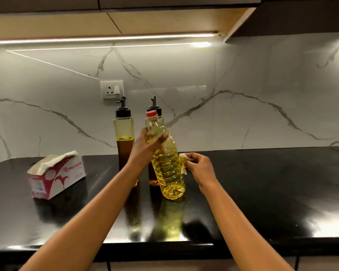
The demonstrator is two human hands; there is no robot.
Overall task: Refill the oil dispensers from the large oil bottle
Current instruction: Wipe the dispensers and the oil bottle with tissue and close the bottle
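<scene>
The left hand (pixel 147 145) grips the oil bottle (pixel 167 163), tilted on the desk (pixel 262 182); the right hand (pixel 199 166) pinches a tissue (pixel 183 157) against it.

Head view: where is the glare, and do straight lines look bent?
In the head view, the light strip under the cabinet reflects as glare on the black countertop, strongest front right; the wide lens curves the strip and counter edges.
</scene>
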